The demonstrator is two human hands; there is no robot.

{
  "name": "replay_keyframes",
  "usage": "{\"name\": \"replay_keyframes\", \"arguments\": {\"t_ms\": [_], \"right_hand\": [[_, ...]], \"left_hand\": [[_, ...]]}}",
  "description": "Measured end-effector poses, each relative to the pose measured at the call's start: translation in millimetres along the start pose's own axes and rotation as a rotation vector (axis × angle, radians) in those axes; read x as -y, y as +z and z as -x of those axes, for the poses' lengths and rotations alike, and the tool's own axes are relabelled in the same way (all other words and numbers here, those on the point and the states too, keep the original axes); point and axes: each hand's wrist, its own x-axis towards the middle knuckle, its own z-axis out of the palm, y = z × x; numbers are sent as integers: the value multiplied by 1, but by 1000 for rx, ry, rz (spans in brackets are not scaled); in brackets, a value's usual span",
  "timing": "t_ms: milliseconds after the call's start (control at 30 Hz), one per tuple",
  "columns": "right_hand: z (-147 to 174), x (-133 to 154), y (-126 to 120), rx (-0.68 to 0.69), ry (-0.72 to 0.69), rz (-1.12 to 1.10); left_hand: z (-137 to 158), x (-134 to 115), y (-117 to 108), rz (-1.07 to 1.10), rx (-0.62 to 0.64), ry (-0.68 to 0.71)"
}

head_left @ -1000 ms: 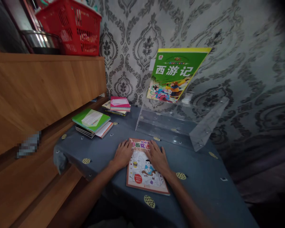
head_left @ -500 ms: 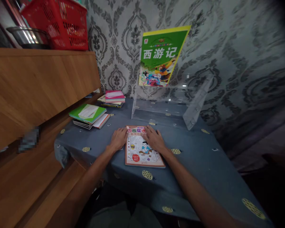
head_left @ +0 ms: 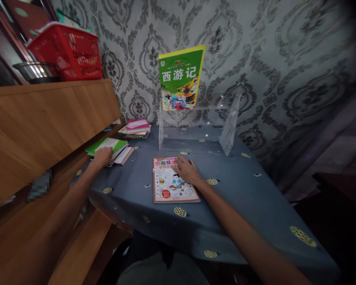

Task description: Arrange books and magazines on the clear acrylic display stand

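Note:
A picture book (head_left: pixel 166 182) with a line-drawn child on its cover lies flat on the table. My right hand (head_left: pixel 186 169) rests on its upper right part, fingers stretched out and spread. At the left, my left hand (head_left: pixel 103 156) is at the near edge of a green book (head_left: pixel 118 145), which tops a small stack. Its fingers are curled over that book, though their tips are partly hidden. A white-covered book (head_left: pixel 124 155) pokes out beneath the green one. In a clear acrylic stand (head_left: pixel 192 128) a green and yellow book (head_left: pixel 180 79) stands upright.
Behind the green stack lies another pile topped by a pink book (head_left: pixel 138 126). A wooden cabinet (head_left: pixel 53 114) borders the table on the left, bearing a red basket (head_left: pixel 68 51) and a steel bowl (head_left: pixel 37 71). A patterned cloth (head_left: pixel 240 221) covers the table.
My left hand has left the picture book's left edge and reached left to the green book on the stack. My right hand stays on the picture book. The view has shifted slightly.

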Motion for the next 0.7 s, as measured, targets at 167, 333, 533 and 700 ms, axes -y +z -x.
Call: {"name": "replay_keyframes", "arguments": {"t_ms": [167, 333, 533, 700], "right_hand": [[1, 3, -3, -3, 10, -40], [4, 5, -6, -37, -1, -49], [7, 5, -10, -49, 12, -73], [9, 8, -14, -63, 32, -83]], "left_hand": [[-17, 19, -30, -8, -28, 12], [-4, -31, -12, 263, -96, 221], [19, -173, 40, 583, -62, 653], [17, -244, 43, 651, -74, 745]]}}
